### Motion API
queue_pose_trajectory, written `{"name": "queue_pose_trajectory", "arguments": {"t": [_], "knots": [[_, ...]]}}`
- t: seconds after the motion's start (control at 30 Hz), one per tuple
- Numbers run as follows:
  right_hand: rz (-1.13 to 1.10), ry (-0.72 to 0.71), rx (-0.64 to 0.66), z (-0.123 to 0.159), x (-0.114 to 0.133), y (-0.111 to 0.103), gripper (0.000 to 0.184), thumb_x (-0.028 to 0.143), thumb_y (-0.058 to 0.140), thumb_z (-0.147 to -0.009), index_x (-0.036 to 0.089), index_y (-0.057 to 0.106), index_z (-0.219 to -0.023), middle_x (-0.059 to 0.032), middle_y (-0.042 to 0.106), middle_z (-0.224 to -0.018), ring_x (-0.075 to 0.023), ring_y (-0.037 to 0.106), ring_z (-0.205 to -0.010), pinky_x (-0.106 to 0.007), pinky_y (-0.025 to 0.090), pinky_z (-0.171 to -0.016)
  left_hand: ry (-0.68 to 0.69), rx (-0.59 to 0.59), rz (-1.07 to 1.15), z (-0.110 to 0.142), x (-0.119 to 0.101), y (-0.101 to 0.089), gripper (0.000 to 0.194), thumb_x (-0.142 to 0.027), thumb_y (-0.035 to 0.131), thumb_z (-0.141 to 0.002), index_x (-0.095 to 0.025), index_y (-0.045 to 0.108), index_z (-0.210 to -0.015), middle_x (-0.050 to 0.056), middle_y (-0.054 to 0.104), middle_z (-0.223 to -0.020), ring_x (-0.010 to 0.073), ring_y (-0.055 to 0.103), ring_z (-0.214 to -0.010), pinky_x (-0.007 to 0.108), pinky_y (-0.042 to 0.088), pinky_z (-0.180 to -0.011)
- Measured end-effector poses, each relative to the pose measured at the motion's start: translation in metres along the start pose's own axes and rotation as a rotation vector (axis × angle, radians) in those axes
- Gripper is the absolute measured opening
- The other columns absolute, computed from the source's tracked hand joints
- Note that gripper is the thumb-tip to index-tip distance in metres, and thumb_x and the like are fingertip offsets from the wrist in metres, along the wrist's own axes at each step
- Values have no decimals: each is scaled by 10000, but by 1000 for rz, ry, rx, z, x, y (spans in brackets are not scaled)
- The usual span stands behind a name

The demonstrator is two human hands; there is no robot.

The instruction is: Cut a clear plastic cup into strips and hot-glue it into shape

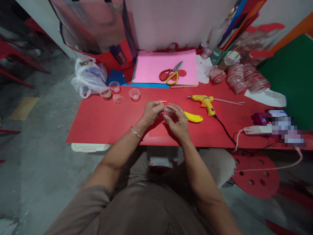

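Red covers the table (110, 127), which stands against a pale wall. Near its front edge, the left hand (153, 111) has thumb and fingertips pinched together; what they pinch is too small to tell, though a thin pale strip (163, 101) shows just past them. The right hand (177, 120) curls its thumb and fingers around a clear cup (168, 111), which sits between the two hands.

Just beside the right hand, partly hidden by it, lies a yellow cutter (194, 117). Farther right is a yellow glue gun (205, 102), its nozzle pointing left. To the left of the hands, four small tubs (134, 94) stand near a plastic bag (90, 80). Beyond the hands, scissors (174, 73) rest on a pink sheet (149, 67), next to a red disc (182, 73). Stacked cups (237, 78) lie at the back right.
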State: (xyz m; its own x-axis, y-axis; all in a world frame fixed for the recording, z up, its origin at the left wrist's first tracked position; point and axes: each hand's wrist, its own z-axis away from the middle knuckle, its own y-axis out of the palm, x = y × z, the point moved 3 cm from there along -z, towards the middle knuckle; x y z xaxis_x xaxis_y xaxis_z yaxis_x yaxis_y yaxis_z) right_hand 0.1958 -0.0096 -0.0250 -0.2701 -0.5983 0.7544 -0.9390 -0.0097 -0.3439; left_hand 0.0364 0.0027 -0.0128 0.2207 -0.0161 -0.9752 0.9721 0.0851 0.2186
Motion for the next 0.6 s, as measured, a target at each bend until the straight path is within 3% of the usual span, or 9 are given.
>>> {"name": "queue_pose_trajectory", "arguments": {"t": [0.37, 0.6], "knots": [[-204, 123, 30, 1, -10, 0, 393, 414, 744, -950, 355, 713, -1338, -57, 711, -1377, -251, 653, -1323, -499, 522, -1183, -17, 35, 16, -1, 0, -2, 190, -282, 678, -699, -194, 626, -538, -22, 466, -456, 65, 342, -395, 266, 193, -430], [-328, 255, 31, 3, -12, 1, 435, 472, 787, -907, 340, 727, -1318, -59, 698, -1399, -252, 674, -1279, -477, 577, -1121, -37, 44, 29, 1, -3, -2, 219, -294, 718, -704, -192, 624, -534, -17, 441, -437, 63, 310, -389, 269, 176, -430]]}}
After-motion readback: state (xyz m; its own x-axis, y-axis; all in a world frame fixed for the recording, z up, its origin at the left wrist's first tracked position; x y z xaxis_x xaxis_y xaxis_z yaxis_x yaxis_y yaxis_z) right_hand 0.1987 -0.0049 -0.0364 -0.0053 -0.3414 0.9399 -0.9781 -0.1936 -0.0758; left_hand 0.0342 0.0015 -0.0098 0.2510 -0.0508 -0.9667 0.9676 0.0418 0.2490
